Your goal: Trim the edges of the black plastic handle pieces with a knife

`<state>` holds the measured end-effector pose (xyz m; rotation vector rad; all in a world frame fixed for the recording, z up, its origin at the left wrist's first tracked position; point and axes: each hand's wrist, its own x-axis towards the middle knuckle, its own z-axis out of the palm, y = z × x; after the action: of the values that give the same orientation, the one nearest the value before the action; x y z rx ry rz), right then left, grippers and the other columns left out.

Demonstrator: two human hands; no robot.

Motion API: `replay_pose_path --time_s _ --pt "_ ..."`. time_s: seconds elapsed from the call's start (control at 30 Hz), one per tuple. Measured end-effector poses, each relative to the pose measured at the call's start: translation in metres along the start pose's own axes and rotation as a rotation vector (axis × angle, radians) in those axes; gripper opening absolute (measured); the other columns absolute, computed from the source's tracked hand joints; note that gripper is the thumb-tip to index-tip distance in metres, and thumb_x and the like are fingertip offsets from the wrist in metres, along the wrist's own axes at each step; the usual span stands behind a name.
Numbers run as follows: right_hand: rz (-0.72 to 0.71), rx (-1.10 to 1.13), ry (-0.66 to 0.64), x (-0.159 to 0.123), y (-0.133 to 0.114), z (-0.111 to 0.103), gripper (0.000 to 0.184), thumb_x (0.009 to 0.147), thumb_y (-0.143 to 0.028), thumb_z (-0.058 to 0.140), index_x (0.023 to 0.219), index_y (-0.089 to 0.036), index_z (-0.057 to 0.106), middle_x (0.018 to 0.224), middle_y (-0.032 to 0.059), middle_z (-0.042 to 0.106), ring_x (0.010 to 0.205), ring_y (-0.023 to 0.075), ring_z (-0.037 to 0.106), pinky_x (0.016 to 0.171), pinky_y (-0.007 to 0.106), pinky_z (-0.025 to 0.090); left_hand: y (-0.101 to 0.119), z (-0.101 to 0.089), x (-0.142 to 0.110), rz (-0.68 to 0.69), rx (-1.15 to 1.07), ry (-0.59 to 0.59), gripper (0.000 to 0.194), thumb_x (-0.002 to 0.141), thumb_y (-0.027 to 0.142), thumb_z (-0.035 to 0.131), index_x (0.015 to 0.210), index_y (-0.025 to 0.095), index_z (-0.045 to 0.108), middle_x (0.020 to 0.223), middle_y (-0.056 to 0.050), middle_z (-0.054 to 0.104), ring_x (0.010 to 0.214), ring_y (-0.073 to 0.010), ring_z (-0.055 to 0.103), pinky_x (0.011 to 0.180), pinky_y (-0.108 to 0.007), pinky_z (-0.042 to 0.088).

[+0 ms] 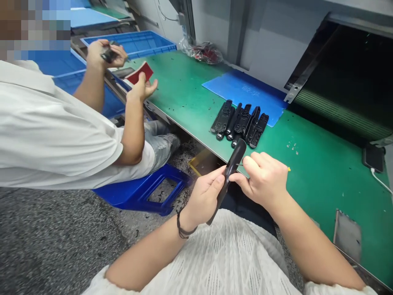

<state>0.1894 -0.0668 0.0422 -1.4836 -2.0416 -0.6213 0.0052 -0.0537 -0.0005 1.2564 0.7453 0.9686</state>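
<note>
My left hand (pixel 204 196) grips a long, curved black plastic handle (pixel 231 174) near its lower part, and the piece stands tilted over the front edge of the green workbench (pixel 184 88). My right hand (pixel 263 180) pinches the handle's upper part between thumb and fingers. A thin object may pass behind those fingers, with a small yellow tip (pixel 289 169) showing beyond them. Just ahead of my hands, several similar black handles (pixel 240 125) lie side by side on the bench, partly on a blue sheet (pixel 242 92).
A co-worker at the left holds a black piece (pixel 109 53) and a red card (pixel 139 73). Blue crates (pixel 130 44) stand beyond the bench. A plastic bag (pixel 201 53) lies at the back, a phone (pixel 373 157) on a cable at right, and a blue stool (pixel 143 190) below.
</note>
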Motion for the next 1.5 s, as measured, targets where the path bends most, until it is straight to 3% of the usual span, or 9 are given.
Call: replay_pose_path --time_s 0.13,0.37,0.63,0.93,1.13,1.3,1.4,1.47,1.5 --pt "0.003 0.084 -0.060 -0.006 -0.016 0.004 0.060 0.103 -0.068 0.040 0.070 -0.021 0.054 0.063 -0.0002 0.048 0.060 0.0144 0.036 0.057 0.032 0.020 0.004 -0.002 0.006 -0.005 0.008 -0.002 0.053 0.103 0.055 0.052 0.134 0.017 0.072 0.053 0.003 0.051 0.050 -0.0125 0.043 0.057 -0.027 0.044" --pt "-0.035 0.148 -0.101 -0.013 -0.032 0.006 0.063 0.102 -0.070 0.038 0.067 -0.020 0.054 0.064 0.0003 0.049 0.061 0.0144 0.035 0.058 0.032 0.021 0.013 -0.001 0.017 -0.013 -0.044 0.043 0.048 0.102 0.052 0.055 0.128 0.017 0.075 0.078 -0.002 0.061 0.065 -0.0121 0.044 0.059 -0.025 0.038" --pt "-0.071 0.086 0.000 -0.025 -0.033 0.014 0.057 0.104 -0.062 0.046 0.064 -0.021 0.052 0.060 0.0002 0.045 0.060 0.0154 0.028 0.058 0.034 0.018 0.016 0.005 0.017 -0.041 -0.114 0.070 0.044 0.102 0.051 0.056 0.121 0.016 0.076 0.067 0.002 0.047 0.059 -0.0101 0.035 0.054 -0.024 0.032" --pt "-0.076 0.235 -0.122 -0.046 -0.057 0.017 0.064 0.096 -0.077 0.046 0.065 -0.021 0.050 0.062 0.0007 0.044 0.063 0.0159 0.031 0.059 0.035 0.019 0.023 0.008 0.029 -0.115 -0.340 0.190 0.042 0.098 0.052 0.062 0.119 0.017 0.072 0.056 0.006 0.039 0.043 -0.0065 0.029 0.039 -0.021 0.025" --pt "-0.133 0.099 -0.054 -0.048 -0.060 0.012 0.050 0.101 -0.059 0.054 0.069 -0.021 0.051 0.061 -0.0004 0.042 0.062 0.0164 0.029 0.059 0.036 0.016 0.029 0.014 0.034 -0.249 -0.516 0.301 0.042 0.102 0.050 0.055 0.129 0.017 0.064 0.057 0.009 0.034 0.039 -0.0048 0.022 0.035 -0.017 0.020" --pt "-0.143 0.142 0.029 -0.058 -0.056 0.019 0.038 0.098 -0.037 0.065 0.067 -0.022 0.049 0.057 -0.0025 0.039 0.059 0.0151 0.030 0.057 0.036 0.017 0.022 0.002 0.040 -0.312 -0.629 0.412 0.034 0.106 0.045 0.048 0.117 0.016 0.062 0.056 0.010 0.029 0.039 -0.0051 0.020 0.035 -0.016 0.018" --pt "0.054 0.365 -0.044 -0.060 -0.054 0.023 0.004 0.098 -0.023 0.062 0.098 -0.021 0.066 0.067 -0.0031 0.052 0.061 0.0130 0.043 0.056 0.031 0.029 0.018 -0.009 0.046 -0.275 -0.667 0.497 0.031 0.108 0.042 0.044 0.108 0.016 0.060 0.053 0.011 0.029 0.038 -0.0058 0.021 0.036 -0.016 0.018" --pt "0.235 0.574 -0.173 -0.057 -0.057 0.024 0.032 0.098 -0.025 0.063 0.130 -0.021 0.061 0.082 -0.0013 0.061 0.064 0.0120 0.051 0.058 0.028 0.039 0.017 -0.011 0.048 -0.222 -0.681 0.543 0.029 0.108 0.042 0.044 0.104 0.017 0.059 0.053 0.010 0.031 0.038 -0.0063 0.024 0.037 -0.017 0.021" --pt "0.307 0.690 -0.222 -0.054 -0.060 0.025 0.041 0.097 -0.030 0.066 0.137 -0.022 0.058 0.087 -0.0006 0.062 0.066 0.0118 0.053 0.058 0.027 0.041 0.017 -0.010 0.049 -0.198 -0.685 0.557 0.028 0.107 0.042 0.044 0.102 0.018 0.058 0.053 0.010 0.032 0.039 -0.0066 0.026 0.037 -0.017 0.022"
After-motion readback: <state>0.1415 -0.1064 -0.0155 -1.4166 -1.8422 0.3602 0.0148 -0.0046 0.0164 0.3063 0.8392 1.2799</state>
